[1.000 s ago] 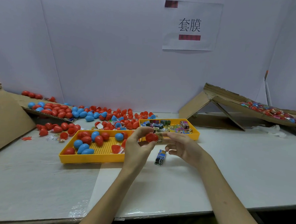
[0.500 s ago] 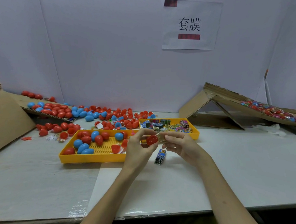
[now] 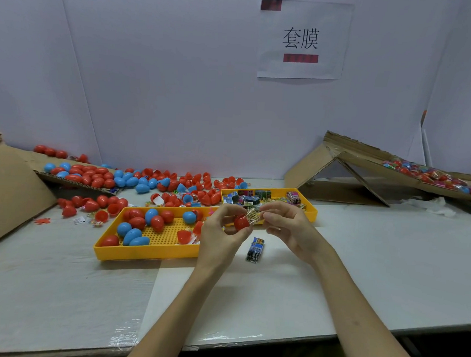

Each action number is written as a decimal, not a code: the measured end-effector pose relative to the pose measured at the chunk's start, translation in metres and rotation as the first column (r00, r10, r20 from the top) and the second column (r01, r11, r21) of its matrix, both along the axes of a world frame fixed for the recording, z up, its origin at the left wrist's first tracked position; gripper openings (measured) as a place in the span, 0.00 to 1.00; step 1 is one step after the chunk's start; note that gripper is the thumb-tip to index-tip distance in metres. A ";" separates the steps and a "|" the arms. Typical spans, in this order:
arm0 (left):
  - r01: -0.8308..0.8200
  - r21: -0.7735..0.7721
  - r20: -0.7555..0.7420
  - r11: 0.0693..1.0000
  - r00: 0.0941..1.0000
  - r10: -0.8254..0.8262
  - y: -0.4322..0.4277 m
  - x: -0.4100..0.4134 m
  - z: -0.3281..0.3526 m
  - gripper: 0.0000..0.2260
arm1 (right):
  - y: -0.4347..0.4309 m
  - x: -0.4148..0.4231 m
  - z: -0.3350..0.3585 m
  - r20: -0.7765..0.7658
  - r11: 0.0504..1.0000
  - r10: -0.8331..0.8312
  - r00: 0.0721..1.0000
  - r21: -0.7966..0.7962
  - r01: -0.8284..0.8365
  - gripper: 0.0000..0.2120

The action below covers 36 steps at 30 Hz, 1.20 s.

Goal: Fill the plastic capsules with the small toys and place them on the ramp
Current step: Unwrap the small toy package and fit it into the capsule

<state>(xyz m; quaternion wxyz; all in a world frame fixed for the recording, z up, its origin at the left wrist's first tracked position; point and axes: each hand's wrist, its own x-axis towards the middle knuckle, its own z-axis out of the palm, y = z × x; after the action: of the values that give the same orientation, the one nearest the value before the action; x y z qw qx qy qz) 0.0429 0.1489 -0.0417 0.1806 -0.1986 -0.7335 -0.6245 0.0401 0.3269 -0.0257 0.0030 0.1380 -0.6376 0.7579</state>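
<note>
While left hand (image 3: 220, 233) grips red capsule (image 3: 241, 223) | right hand (image 3: 290, 227) pinches wrapped toy (image 3: 253, 217) | capsule opening hidden

This is a hand-packing station in a small workshop or factory. Plain white partition walls (image 3: 152, 78) box in a grey worktop (image 3: 388, 268), and clear film (image 3: 125, 339) is taped over its front edge. A printed paper sign (image 3: 301, 40) with two Chinese characters hangs at 1 o'clock. The stock is in bulk:

- Red and blue capsules (image 3: 174, 183) lie heaped loose from 10 to 12 o'clock.
- A yellow tray (image 3: 148, 253) at 11 o'clock holds more of them.
- A second yellow tray (image 3: 312, 207) at 12 o'clock holds small toys (image 3: 255, 200).
- A makeshift cardboard ramp (image 3: 366, 158) stands at 2 o'clock.
- A cardboard sheet (image 3: 10, 188) leans at 9 o'clock.
</note>
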 end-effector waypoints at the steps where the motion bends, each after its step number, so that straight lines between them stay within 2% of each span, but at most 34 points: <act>1: -0.004 -0.005 -0.004 1.000 1.000 0.004 0.000 0.000 0.000 0.17 | 0.000 0.000 0.000 -0.005 1.000 0.001 1.000 -0.003 -0.001 0.07; 6: -0.070 -0.111 -0.077 0.991 0.995 0.062 0.001 0.004 0.000 0.17 | -0.001 -0.002 -0.001 -0.012 0.998 -0.008 1.000 0.061 0.008 0.10; 15: -0.149 -0.199 -0.200 0.969 0.974 0.109 0.003 0.005 -0.001 0.16 | -0.001 -0.002 -0.001 0.011 1.000 -0.018 1.000 0.009 0.018 0.09; 30: -0.180 -0.304 -0.262 0.936 0.960 0.100 0.002 0.009 -0.002 0.20 | -0.002 0.000 0.000 0.021 1.000 0.004 1.000 0.005 -0.004 0.07; 36: -0.199 -0.352 -0.281 0.915 0.954 0.099 0.001 0.010 -0.001 0.20 | -0.003 0.000 -0.001 0.033 0.998 0.010 0.999 0.058 -0.012 0.06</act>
<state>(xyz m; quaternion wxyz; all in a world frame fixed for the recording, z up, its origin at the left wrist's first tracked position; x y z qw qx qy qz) 0.0532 0.1503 -0.0429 0.2803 -0.2521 -0.8227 -0.4254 0.0402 0.3235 -0.0263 -0.0157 0.1290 -0.6586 0.7412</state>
